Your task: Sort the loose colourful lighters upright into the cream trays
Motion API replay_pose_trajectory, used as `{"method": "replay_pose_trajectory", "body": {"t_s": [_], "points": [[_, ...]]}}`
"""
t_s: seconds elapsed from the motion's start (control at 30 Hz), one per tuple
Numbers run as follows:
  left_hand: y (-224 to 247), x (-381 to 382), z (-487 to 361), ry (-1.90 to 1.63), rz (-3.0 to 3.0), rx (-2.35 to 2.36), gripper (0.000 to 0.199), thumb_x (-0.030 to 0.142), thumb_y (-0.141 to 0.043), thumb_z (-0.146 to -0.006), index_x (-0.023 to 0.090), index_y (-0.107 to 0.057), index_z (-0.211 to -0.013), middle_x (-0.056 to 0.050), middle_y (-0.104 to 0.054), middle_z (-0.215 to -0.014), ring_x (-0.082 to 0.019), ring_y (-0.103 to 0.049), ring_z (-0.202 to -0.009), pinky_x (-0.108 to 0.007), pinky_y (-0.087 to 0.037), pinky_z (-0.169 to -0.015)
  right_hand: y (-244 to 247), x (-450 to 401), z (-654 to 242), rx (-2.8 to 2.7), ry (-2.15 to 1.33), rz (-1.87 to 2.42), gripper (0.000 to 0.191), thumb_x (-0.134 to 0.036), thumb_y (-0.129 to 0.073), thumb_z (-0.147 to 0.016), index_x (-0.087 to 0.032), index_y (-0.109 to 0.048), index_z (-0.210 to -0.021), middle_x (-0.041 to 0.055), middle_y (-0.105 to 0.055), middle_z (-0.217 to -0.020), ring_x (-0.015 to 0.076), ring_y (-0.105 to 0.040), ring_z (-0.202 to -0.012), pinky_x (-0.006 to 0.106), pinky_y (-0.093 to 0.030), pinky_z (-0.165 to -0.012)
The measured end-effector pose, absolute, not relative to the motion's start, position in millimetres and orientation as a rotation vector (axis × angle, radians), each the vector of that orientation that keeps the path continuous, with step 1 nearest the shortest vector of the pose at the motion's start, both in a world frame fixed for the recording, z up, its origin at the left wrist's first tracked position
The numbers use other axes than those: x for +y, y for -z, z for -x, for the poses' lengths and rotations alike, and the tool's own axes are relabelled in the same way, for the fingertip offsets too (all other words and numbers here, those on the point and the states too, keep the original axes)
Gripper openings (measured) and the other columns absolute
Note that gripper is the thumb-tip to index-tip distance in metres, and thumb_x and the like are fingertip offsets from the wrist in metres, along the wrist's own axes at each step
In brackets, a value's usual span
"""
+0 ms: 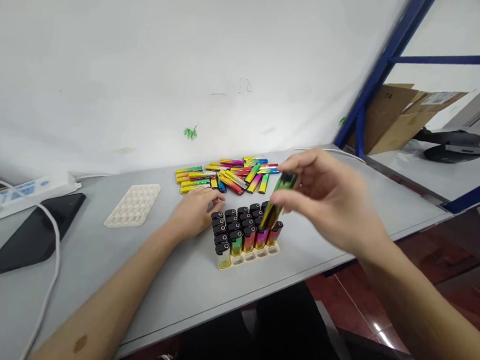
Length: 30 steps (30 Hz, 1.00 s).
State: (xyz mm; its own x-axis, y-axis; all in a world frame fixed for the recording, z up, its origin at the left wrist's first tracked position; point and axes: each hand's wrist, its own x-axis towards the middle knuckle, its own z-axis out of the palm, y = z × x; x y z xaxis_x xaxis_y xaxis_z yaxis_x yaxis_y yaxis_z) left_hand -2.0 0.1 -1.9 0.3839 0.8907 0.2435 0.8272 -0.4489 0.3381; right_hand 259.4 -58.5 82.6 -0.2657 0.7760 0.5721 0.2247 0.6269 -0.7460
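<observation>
My right hand (324, 199) pinches a green and yellow lighter (275, 201) by its black top, holding it tilted above the right part of a cream tray (239, 262). Upright black-topped lighters (236, 240) fill most of that tray, and several round holes show bare along its front row. My left hand (196, 212) rests on the table behind the tray's left side, fingers bent near a loose pile of shiny coloured lighters (234, 177); whether it holds anything is hidden.
A second cream tray (133, 205) lies flat at the left, its holes bare. Beside it are a black tablet (34, 234), a white power strip (38, 188) and a white cable (57, 255). Blue rack posts (363, 95), cardboard boxes (404, 117) and a black headset (454, 146) stand at right.
</observation>
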Motion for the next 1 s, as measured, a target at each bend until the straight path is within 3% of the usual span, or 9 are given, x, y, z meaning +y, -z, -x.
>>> {"method": "replay_pose_trajectory", "body": {"t_s": [0.2,0.4,0.57,1.0], "points": [[-3,-5,1,-0.614,-2.446,1.552,0.031,0.038,-0.042,-0.095,0.02,-0.066,-0.102,-0.009,-0.072,-0.103,-0.027,-0.061,-0.104,-0.044,-0.048,-0.094,-54,-99,-236,-2.2,-0.262,0.816,0.023,-0.027,-0.071,-0.09,-0.022,-0.058,-0.108,0.0024,-0.068,-0.096,0.0134,-0.068,-0.071,0.026,-0.058,-0.064],[2,-2,2,-0.615,-2.468,1.552,0.029,0.038,-0.043,-0.096,0.022,-0.066,-0.102,-0.006,-0.073,-0.105,-0.026,-0.061,-0.103,-0.044,-0.047,-0.094,-25,-102,-228,-2.365,0.055,0.811,0.015,-0.03,-0.055,-0.099,-0.016,-0.057,-0.105,0.0085,-0.064,-0.101,0.0148,-0.064,-0.067,0.027,-0.053,-0.049],[3,0,2,-0.6,-2.492,1.554,0.03,0.037,-0.043,-0.097,0.021,-0.067,-0.102,-0.007,-0.073,-0.105,-0.027,-0.06,-0.102,-0.045,-0.047,-0.094,-22,-105,-228,-2.357,0.065,0.793,0.019,-0.031,-0.052,-0.101,-0.014,-0.058,-0.109,0.0076,-0.064,-0.098,0.0139,-0.063,-0.067,0.026,-0.053,-0.049],[2,-2,2,-0.599,-2.496,1.545,0.03,0.036,-0.042,-0.097,0.021,-0.068,-0.102,-0.009,-0.072,-0.11,-0.027,-0.061,-0.105,-0.044,-0.048,-0.094,-29,-97,-228,-2.4,0.036,0.809,0.016,-0.033,-0.057,-0.099,-0.019,-0.063,-0.095,0.0024,-0.067,-0.087,0.0129,-0.062,-0.067,0.026,-0.045,-0.052]]}}
